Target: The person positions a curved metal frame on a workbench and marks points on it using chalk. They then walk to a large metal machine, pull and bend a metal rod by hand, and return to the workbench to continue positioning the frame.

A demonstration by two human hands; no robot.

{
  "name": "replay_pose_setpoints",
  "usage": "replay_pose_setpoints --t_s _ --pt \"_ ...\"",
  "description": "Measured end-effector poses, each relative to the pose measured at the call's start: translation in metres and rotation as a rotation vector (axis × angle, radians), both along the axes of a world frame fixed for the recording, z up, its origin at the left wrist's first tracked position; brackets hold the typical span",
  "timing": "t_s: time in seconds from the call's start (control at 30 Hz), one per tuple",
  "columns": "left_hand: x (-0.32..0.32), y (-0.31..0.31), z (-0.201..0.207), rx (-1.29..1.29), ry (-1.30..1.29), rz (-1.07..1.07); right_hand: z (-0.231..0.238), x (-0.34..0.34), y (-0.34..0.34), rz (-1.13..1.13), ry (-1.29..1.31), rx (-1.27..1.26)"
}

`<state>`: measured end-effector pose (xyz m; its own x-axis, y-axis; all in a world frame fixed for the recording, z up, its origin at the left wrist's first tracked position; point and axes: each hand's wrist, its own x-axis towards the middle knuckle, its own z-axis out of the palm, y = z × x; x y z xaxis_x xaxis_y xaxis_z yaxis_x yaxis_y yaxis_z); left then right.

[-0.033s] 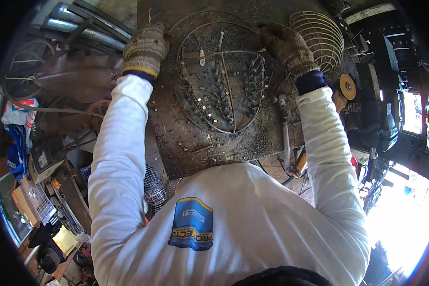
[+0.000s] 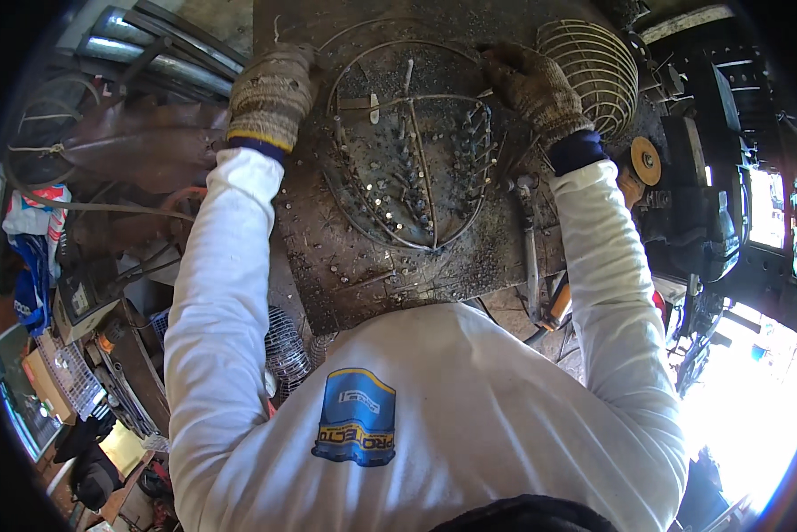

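Observation:
A thin metal wire hoop (image 2: 382, 20) arcs between my two gloved hands at the far side of a dark metal work plate (image 2: 363, 297). My left hand (image 2: 277, 93), in a dirty knit glove, is closed at the hoop's left side. On the right, my right hand (image 2: 533, 89) is closed in a darker, soiled glove, its fingertips at the hoop's other side. Both sets of fingers are partly hidden. Beneath and nearer to me lies a round wire frame (image 2: 423, 168) with a cross rod and a centre rod. Short metal studs stand around and inside it.
A domed wire guard (image 2: 593, 75) sits beyond my right hand. Right of my forearm is a tool with an orange disc (image 2: 646, 161). A hammer-like tool (image 2: 530, 253) lies at the plate's right edge. Metal pipes (image 2: 164, 58) are at the far left.

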<state>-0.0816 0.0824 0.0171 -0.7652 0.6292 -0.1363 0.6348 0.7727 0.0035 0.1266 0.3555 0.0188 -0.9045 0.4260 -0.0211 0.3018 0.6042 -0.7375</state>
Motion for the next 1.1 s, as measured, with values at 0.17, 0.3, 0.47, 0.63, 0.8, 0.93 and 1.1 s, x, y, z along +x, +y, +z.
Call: replay_pose_setpoints --t_s 0.17,0.3,0.47,0.63,0.8,0.93,1.1 --pt "0.011 -0.007 -0.011 -0.026 -0.029 -0.400 0.018 -0.033 -0.006 0.133 -0.079 0.139" --pt "0.010 0.002 -0.006 -0.086 -0.044 -0.462 0.000 -0.089 -0.015 0.712 -0.017 0.012" --pt "0.020 0.006 -0.001 -0.210 0.013 -0.424 -0.020 -0.139 -0.047 0.919 -0.322 0.351" --pt "0.016 0.001 -0.020 -0.139 0.015 -0.409 -0.015 -0.146 -0.073 1.114 -0.476 0.646" --pt "0.010 -0.010 -0.040 -0.062 0.121 -0.374 -0.010 -0.147 -0.091 1.224 -0.481 0.807" --pt "0.010 -0.009 -0.034 -0.062 0.025 -0.362 -0.003 -0.147 -0.094 1.240 -0.435 0.862" --pt "0.018 0.000 -0.016 -0.184 0.051 -0.392 -0.009 -0.138 -0.059 0.870 -0.165 0.355"
